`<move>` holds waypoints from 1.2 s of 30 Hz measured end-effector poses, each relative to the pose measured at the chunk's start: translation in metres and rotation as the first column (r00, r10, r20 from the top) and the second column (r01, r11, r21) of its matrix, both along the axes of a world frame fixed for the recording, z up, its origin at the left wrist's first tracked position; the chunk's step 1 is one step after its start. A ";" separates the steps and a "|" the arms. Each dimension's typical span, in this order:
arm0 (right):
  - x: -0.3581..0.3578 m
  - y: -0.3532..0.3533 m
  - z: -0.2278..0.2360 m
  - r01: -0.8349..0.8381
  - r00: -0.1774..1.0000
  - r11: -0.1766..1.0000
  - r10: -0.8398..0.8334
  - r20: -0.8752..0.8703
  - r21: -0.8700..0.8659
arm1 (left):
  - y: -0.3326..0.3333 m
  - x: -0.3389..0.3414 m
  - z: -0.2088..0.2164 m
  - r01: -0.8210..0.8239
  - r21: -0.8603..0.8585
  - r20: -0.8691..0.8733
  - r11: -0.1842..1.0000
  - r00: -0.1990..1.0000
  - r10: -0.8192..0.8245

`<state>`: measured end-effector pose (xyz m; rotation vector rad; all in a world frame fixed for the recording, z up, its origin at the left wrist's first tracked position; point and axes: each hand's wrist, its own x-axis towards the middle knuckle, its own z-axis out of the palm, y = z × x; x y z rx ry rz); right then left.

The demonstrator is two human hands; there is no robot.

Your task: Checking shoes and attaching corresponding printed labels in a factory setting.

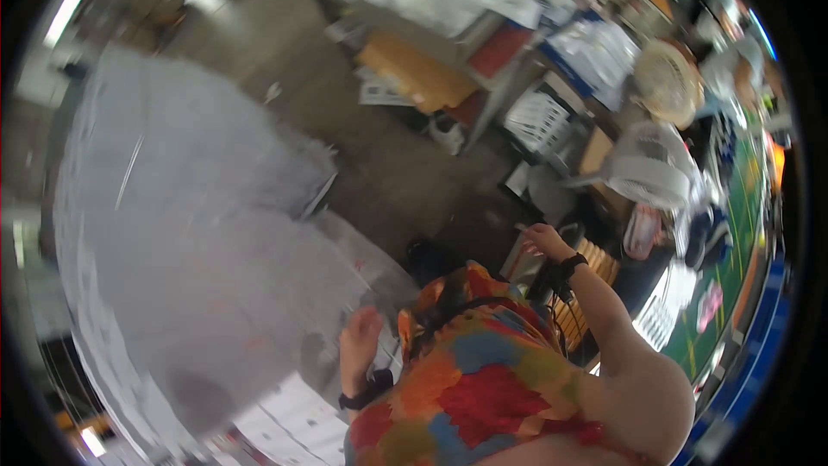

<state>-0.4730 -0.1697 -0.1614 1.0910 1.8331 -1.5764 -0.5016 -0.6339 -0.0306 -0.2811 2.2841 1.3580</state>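
My left hand (360, 334) is at the near right edge of a large grey-white sheet (198, 198) spread over a wide surface. Motion smears its fingers, and I cannot tell whether it touches the sheet. On the right, my right hand (549, 242) is held out with its fingers curled together. A small pale tip shows at those fingers, too small to name. Dark bands circle both wrists. Below the right hand stands a stack of light brown slats (593, 272). White printed paper (289, 418) lies on the sheet near my left forearm.
A white fan (649, 166) and a beige fan (668, 82) stand at the right. Beyond the brown floor (379, 155), a cluttered desk (492, 43) holds papers. A white perforated basket (539, 118) sits beside it. A green-topped table (733, 267) runs along the far right.
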 end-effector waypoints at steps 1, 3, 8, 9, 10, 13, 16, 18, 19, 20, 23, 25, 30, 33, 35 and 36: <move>0.008 0.001 0.012 0.083 0.996 0.996 -0.084 -0.016 -0.042 | 0.006 -0.038 -0.004 0.134 -0.032 -0.042 0.990 0.990 -0.135; 0.028 0.001 0.044 0.233 0.972 0.971 -0.233 -0.003 -0.051 | 0.038 -0.110 -0.002 0.282 0.048 -0.009 0.958 0.959 -0.282; 0.074 -0.011 0.086 0.443 0.897 0.880 -0.435 -0.084 0.173 | 0.119 -0.235 -0.017 0.631 0.062 0.014 0.774 0.775 -0.632; 0.073 -0.017 0.100 0.474 0.880 0.863 -0.471 -0.063 0.173 | 0.140 -0.253 -0.015 0.700 0.027 0.005 0.713 0.713 -0.701; 0.067 -0.023 0.114 0.473 0.874 0.853 -0.486 0.009 0.221 | 0.160 -0.267 -0.013 0.724 0.032 0.027 0.689 0.689 -0.724; 0.058 -0.034 0.119 0.550 0.810 0.806 -0.579 0.093 0.221 | 0.214 -0.300 -0.019 0.826 0.120 0.031 0.551 0.551 -0.834; 0.026 -0.041 0.087 0.627 0.757 0.766 -0.642 0.122 0.144 | 0.260 -0.330 -0.038 0.911 0.081 0.074 0.404 0.399 -0.914; 0.009 -0.038 0.029 0.653 0.752 0.757 -0.653 -0.094 -0.032 | 0.283 -0.344 -0.069 0.929 0.062 0.111 0.364 0.356 -0.928; 0.000 -0.029 -0.002 0.362 0.918 0.903 -0.302 -0.257 0.232 | 0.299 -0.346 -0.082 0.969 0.025 0.139 0.245 0.239 -0.961; -0.017 -0.014 -0.026 0.052 0.948 0.856 0.119 -0.295 0.514 | 0.314 -0.347 -0.097 0.993 -0.005 0.167 0.120 0.119 -0.979; -0.115 0.008 -0.054 0.666 0.745 0.746 -0.664 0.059 -0.013 | 0.346 -0.341 -0.157 0.998 -0.057 0.235 0.019 0.032 -0.972; -0.127 0.018 -0.136 0.735 0.671 0.672 -0.740 0.048 0.086 | 0.380 -0.315 -0.210 0.998 -0.057 0.247 0.001 0.015 -0.969; -0.188 0.055 -0.197 0.872 0.490 0.490 -0.872 0.006 -0.014 | 0.477 -0.274 -0.338 0.903 -0.192 -0.034 0.385 0.386 -0.922; -0.184 0.110 -0.220 0.920 0.372 0.376 -0.926 -0.060 -0.109 | 0.557 -0.273 -0.393 0.828 -0.150 -0.202 0.540 0.509 -0.837; -0.174 0.154 -0.266 0.950 0.192 0.222 -0.969 -0.153 -0.218 | 0.605 -0.277 -0.432 0.811 -0.210 -0.399 0.546 0.439 -0.805; -0.173 0.181 -0.279 0.947 0.234 0.276 -0.944 -0.234 -0.165 | 0.627 -0.281 -0.448 0.774 -0.278 -0.562 0.569 0.349 -0.750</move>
